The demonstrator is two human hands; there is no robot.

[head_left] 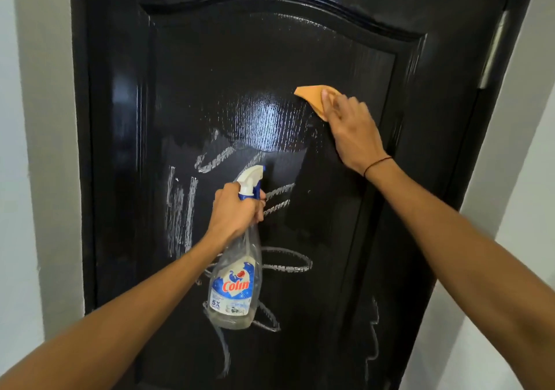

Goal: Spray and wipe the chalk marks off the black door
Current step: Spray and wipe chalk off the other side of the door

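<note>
Black door (210,74) fills view, upright, glossy wet patch mid-panel. Chalk marks (180,209) on lower-left & centre of panel, more loops lower down. R hand (350,125) presses orange cloth (312,96) flat on door upper right of wet patch, fingers (330,98) straight, close together on cloth. L hand (237,212) grips neck of spray bottle (234,284), fingers curled round it, nozzle twd door, bottle hanging in front of chalk.
</note>
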